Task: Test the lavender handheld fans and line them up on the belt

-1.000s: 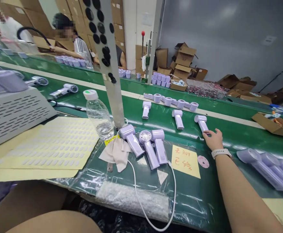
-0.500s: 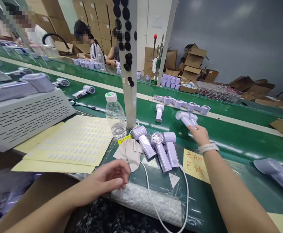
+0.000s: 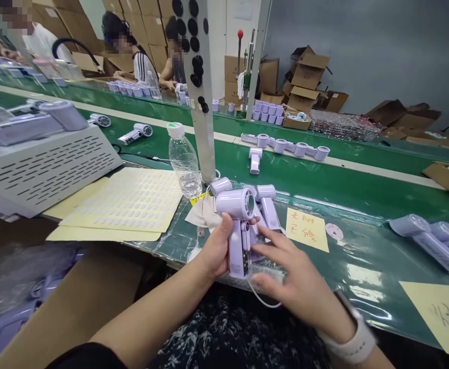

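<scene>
My left hand (image 3: 213, 249) is closed around the handle of a lilac handheld fan (image 3: 237, 225), held upright just above the table's near edge. The fan's round head points right. My right hand (image 3: 291, 279) is beside it with fingers spread, the index fingertip touching the handle; a white watch band sits on that wrist. More lilac fans (image 3: 267, 206) lie on a clear plastic sheet just behind the held one, partly hidden by it. A white cable (image 3: 265, 301) loops under my right hand.
A beige cloth (image 3: 202, 213), a water bottle (image 3: 184, 161) and a white post (image 3: 198, 92) stand behind. Yellow sticker sheets (image 3: 132, 201) and a grey machine (image 3: 43, 165) lie left. A yellow note (image 3: 305, 230) and piled fans (image 3: 432, 240) lie right. The green belt (image 3: 347, 187) carries fans (image 3: 254, 160); people work beyond.
My right hand lifted a fan off the belt and brought it back to the near edge. My left hand came up and took the fan by its handle; the right hand let go.
</scene>
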Action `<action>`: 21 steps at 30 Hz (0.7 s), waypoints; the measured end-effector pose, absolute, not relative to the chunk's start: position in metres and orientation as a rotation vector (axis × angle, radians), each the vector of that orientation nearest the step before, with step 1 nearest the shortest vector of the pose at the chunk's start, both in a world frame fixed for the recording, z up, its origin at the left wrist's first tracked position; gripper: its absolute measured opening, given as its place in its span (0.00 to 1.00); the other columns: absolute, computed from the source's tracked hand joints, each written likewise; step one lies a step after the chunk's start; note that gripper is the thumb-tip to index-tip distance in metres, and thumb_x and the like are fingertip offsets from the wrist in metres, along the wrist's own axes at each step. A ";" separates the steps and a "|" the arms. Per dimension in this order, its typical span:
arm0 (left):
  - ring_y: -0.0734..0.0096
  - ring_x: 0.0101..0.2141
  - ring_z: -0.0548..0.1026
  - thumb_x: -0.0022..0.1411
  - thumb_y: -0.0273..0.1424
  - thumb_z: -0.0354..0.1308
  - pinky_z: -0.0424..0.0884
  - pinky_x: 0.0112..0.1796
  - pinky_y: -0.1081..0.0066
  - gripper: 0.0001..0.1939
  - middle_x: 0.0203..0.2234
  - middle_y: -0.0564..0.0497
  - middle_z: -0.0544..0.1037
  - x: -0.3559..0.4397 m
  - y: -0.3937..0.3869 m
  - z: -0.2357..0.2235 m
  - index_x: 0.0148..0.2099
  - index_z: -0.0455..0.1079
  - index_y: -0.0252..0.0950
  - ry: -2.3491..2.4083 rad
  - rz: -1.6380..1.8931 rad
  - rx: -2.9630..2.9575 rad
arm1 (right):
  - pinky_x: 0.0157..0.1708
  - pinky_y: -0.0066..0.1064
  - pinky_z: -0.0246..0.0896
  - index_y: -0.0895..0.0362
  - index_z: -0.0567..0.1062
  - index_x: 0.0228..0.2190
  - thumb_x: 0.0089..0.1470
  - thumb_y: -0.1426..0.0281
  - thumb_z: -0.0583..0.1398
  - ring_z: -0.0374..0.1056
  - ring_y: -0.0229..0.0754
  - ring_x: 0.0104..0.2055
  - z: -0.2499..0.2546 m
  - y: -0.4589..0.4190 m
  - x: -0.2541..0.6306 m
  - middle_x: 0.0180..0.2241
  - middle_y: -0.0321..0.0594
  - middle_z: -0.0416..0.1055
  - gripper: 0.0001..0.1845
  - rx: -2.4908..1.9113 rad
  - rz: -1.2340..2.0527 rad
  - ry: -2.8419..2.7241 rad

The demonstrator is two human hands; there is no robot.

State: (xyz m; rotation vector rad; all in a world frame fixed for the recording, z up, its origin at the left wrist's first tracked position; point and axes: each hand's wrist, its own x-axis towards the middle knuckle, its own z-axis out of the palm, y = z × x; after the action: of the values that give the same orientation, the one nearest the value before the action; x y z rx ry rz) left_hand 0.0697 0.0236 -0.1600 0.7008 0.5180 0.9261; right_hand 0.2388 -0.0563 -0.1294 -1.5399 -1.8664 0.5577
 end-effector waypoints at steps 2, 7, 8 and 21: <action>0.51 0.43 0.83 0.47 0.63 0.67 0.81 0.42 0.60 0.35 0.39 0.42 0.85 0.061 0.021 -0.162 0.39 0.77 0.36 0.530 0.963 0.749 | 0.45 0.49 0.71 0.55 0.79 0.43 0.63 0.53 0.57 0.76 0.55 0.42 -0.136 -0.044 0.260 0.37 0.47 0.79 0.20 -1.765 0.591 -1.625; 0.43 0.47 0.82 0.41 0.65 0.68 0.80 0.47 0.54 0.37 0.40 0.41 0.85 0.047 0.021 -0.153 0.35 0.78 0.35 0.440 1.028 0.907 | 0.48 0.50 0.62 0.52 0.65 0.25 0.50 0.68 0.63 0.69 0.58 0.43 -0.165 -0.008 0.291 0.31 0.47 0.71 0.11 -1.990 0.441 -1.422; 0.42 0.47 0.82 0.40 0.66 0.68 0.80 0.48 0.54 0.37 0.39 0.41 0.85 0.045 0.022 -0.151 0.34 0.78 0.35 0.415 1.031 0.914 | 0.48 0.50 0.61 0.51 0.62 0.24 0.50 0.69 0.63 0.69 0.58 0.43 -0.168 -0.007 0.292 0.31 0.47 0.70 0.12 -1.983 0.457 -1.422; 0.43 0.52 0.79 0.41 0.68 0.65 0.76 0.52 0.49 0.37 0.43 0.43 0.84 0.059 0.024 -0.126 0.30 0.72 0.37 0.264 1.149 0.624 | 0.26 0.29 0.57 0.55 0.73 0.24 0.59 0.60 0.59 0.65 0.39 0.21 -0.132 -0.077 0.195 0.16 0.34 0.69 0.16 -1.313 1.247 -1.480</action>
State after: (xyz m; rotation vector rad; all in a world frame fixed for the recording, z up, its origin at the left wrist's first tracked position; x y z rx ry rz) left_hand 0.0592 0.0236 -0.1258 0.6244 0.2638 1.1485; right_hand 0.1954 -0.0774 -0.1318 -1.3130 -1.4798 1.2469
